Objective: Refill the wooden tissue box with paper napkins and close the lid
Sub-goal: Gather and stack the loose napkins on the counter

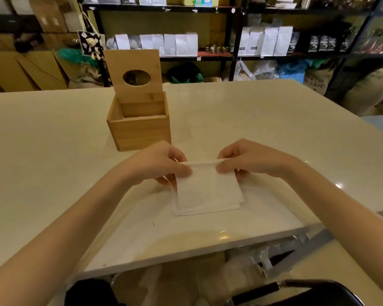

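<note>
A wooden tissue box (139,131) stands on the white table (274,133), left of centre. Its lid (132,65) with an oval hole is raised upright at the back, so the box is open on top. In front of the box a stack of white paper napkins (206,193) is held by its far edge, tilted with the near edge resting on the table. My left hand (159,164) pinches the stack's left top corner. My right hand (245,160) pinches the right top corner. The hands are just in front of and to the right of the box.
Black shelves with white bags (268,43) and jars stand behind the table. Cardboard boxes (20,69) are stacked at the back left. A black chair (307,292) shows at the bottom right, near the table's front edge (186,252).
</note>
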### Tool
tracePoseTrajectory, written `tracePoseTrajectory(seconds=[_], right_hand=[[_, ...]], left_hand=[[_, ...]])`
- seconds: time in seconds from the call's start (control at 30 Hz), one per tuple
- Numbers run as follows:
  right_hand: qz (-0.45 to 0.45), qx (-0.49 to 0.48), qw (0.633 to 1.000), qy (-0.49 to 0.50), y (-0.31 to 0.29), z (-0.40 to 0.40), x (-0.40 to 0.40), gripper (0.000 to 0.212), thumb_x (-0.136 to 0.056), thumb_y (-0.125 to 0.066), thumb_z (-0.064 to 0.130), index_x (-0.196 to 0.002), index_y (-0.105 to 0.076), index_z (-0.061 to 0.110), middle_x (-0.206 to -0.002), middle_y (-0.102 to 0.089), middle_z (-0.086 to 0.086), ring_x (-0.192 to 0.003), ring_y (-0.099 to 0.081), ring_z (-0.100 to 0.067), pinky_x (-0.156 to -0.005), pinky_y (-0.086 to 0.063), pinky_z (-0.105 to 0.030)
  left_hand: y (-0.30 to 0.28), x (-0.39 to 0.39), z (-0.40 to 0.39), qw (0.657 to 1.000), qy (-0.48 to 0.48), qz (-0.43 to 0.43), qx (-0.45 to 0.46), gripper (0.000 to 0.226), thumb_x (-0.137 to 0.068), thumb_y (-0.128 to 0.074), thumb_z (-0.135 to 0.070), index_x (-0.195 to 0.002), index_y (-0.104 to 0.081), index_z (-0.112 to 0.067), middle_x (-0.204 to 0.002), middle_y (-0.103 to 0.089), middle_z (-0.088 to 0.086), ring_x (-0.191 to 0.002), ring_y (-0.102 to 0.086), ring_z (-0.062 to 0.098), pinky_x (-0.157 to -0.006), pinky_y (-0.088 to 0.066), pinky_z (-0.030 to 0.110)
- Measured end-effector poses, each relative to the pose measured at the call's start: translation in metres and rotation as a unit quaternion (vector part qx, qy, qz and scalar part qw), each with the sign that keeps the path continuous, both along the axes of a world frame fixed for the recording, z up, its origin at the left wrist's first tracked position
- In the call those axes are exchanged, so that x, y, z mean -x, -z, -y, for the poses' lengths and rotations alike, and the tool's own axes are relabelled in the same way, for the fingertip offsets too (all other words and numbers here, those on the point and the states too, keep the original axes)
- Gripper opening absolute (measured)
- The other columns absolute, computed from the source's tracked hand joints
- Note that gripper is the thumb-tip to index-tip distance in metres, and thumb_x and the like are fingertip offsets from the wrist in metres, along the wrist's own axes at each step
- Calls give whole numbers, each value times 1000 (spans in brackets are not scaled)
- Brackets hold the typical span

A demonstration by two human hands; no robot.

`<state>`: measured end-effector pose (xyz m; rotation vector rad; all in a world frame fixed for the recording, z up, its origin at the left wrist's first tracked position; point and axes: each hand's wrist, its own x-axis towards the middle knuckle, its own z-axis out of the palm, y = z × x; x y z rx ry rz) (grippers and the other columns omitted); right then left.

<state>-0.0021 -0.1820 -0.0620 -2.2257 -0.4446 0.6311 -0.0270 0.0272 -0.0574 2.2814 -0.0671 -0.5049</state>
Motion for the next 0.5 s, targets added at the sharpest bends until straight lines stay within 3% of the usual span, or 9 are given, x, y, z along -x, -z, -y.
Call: tracePoseTrajectory(seconds=[0.2, 0.5], right_hand=[[50, 50, 998, -3, 7, -2, 0, 21, -80, -66, 19, -79, -66, -3, -67, -59, -10, -58, -51, -16, -60, -39, -27], [0, -22, 1000, -11, -4, 6, 0, 24, -85, -62, 22, -78, -67, -1, -62, -50, -6, -50, -38, -11, -48, -30, -17]], left_hand=[[9, -5, 1, 997, 27, 37, -67, 13, -81, -69, -24, -86, -74, -13, -75, -70, 3, -56, -60, 8, -52, -46, 16], [-4, -8, -6, 997, 54, -18, -44, 10, -83, -66, -24, -82, -73, -18, -78, -67, 2, -63, -52, 10, -59, -39, 22]])
